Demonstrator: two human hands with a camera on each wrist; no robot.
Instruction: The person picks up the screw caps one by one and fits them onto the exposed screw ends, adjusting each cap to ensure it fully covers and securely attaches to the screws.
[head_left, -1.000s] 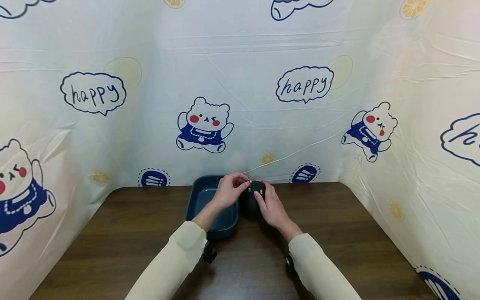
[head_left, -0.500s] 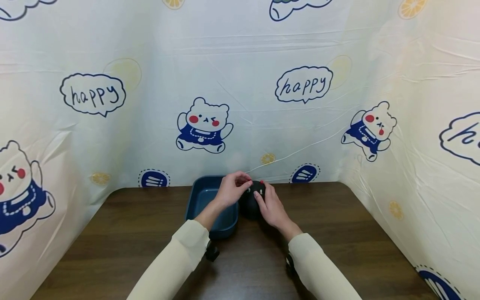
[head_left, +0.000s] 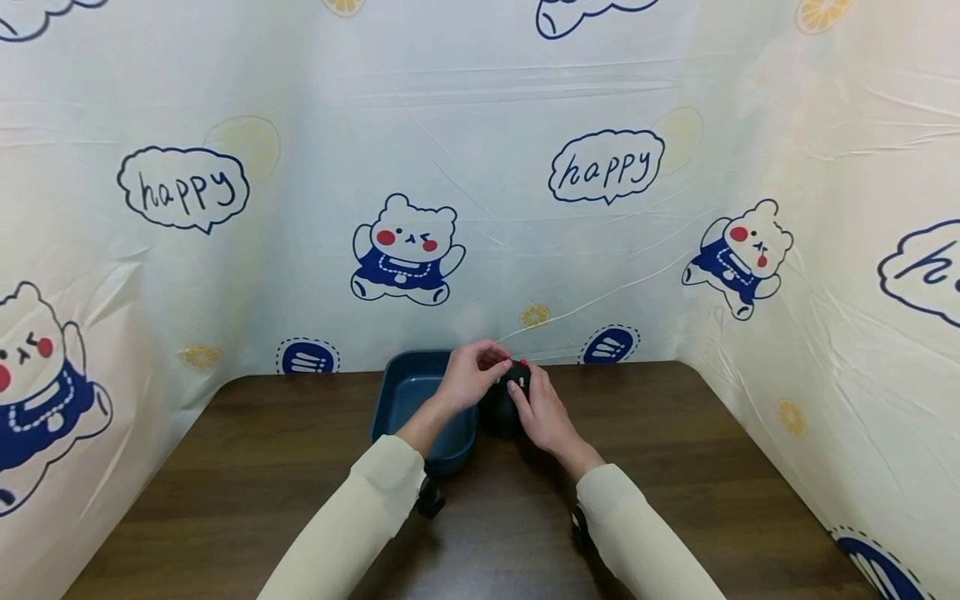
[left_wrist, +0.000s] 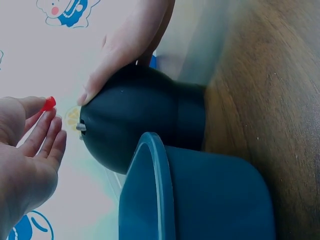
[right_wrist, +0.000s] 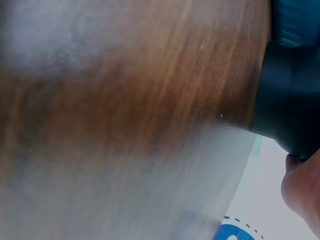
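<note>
A black rounded body on a narrower base [left_wrist: 135, 115] stands upright on the table, with short threaded metal studs [left_wrist: 81, 128] on its top. My left hand [head_left: 468, 379] is over its top left side; thumb and fingertips pinch a small red cap-like piece [left_wrist: 49, 103], held apart from the studs in the left wrist view. My right hand [head_left: 546, 414] grips the body from the right, thumb across the front and fingers behind. Another small red piece [head_left: 522, 362] shows at the top, by the right fingertips. In the right wrist view only part of the black base [right_wrist: 280, 92] shows.
A blue rectangular bin [head_left: 388, 400] stands close to the left of the black body, under my left forearm. The wooden table [head_left: 262, 467] meets a printed white curtain [head_left: 465, 167] behind and at both sides.
My left hand has shifted slightly right across the top of the black body, covering studs seen earlier, still pinching the red piece. The right hand and the bin stay put.
</note>
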